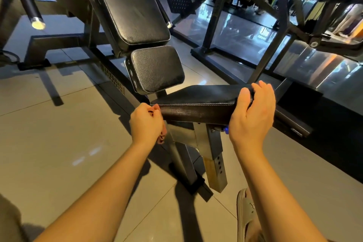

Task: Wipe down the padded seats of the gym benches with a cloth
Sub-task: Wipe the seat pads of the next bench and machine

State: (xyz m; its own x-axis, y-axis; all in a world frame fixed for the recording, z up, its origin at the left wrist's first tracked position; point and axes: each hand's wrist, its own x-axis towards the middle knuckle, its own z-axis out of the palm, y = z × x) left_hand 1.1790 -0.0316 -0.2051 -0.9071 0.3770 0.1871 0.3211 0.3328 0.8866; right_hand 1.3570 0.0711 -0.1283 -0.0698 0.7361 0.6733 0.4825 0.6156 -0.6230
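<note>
A: Item 1, your left hand?
B: Your left hand (146, 124) sits at the left end of the padded seat (198, 102), fingers curled tight round a reddish-brown cloth (157, 107). 1 fold of the cloth shows above your knuckles, touching the seat's end. Another bit hangs out below your palm.

A: Item 2, your right hand?
B: Your right hand (253, 116) grips the right end of the same seat. The thumb lies across the top near the front edge and the fingers wrap over the far side. It holds the pad and nothing else.

A: Item 3, the seat itself?
B: Black grained cover, pale stitching along the front seam. It lies roughly level between your 2 hands, mounted on a steel post (214, 155) with a row of holes down 1 face. A blue knob (226, 129) shows just under the pad, beside your right wrist.

A: Other padding?
B: 2 more black pads behind it: a small pad (157, 68), tilted up, just beyond the seat's far left corner; above that, a long backrest (129, 4) sloping away.

A: Floor level?
B: Pale tiled floor (59, 133); 1 grey slipper (245, 216) near the bottom edge, beside your right forearm.
</note>
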